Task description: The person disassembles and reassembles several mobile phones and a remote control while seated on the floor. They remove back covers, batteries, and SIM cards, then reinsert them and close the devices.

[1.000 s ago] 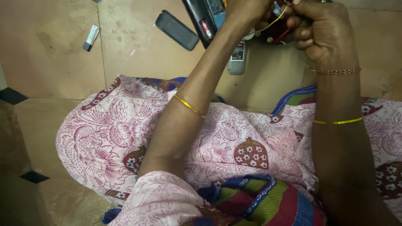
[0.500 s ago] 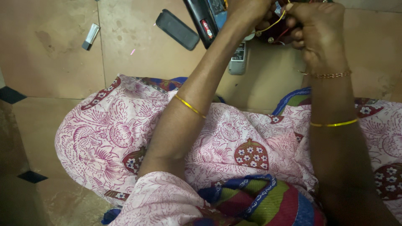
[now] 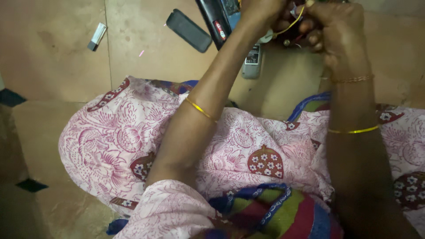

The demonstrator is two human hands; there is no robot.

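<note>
Seated on a tiled floor point(image 3: 53, 57), a person works at the top edge of the frame, both hands closed around a thin yellow wire point(image 3: 290, 24) and a small dark part that is mostly hidden; the left hand point(image 3: 261, 11) pinches one end, the right hand point(image 3: 334, 26) curls its fingers tight over the other. The wire looks light, limp and easily kinked, best held near its ends. A dark phone-like slab point(image 3: 189, 31), a small grey remote point(image 3: 252, 59) and a white lighter-shaped object point(image 3: 96, 36) lie nearby; no container is visible
</note>
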